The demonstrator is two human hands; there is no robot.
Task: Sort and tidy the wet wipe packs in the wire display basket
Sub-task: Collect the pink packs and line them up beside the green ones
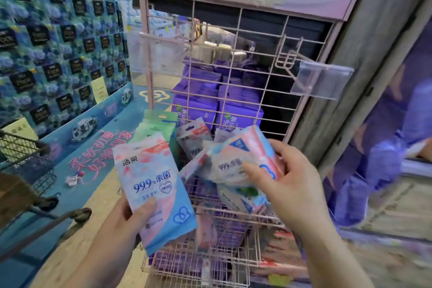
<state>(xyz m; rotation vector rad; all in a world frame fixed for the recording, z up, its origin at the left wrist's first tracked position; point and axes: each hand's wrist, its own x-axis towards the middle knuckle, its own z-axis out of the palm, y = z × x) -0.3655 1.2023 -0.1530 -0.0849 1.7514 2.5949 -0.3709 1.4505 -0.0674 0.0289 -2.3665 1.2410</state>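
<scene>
Gripping pink-and-blue wet wipe packs (155,184), left hand (138,211) one upright, right hand (287,180) a blurred bunch.

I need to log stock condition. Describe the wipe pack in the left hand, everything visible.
The wipe pack is a flat, soft plastic pouch, pink and pale blue, printed "99.9%" in dark blue with a blue cloud logo at its lower corner. It looks sealed and slightly crinkled. It is held upright, front to the camera, tilted a little, left of the basket. The left hand grips its lower edge, thumb across the front.
</scene>
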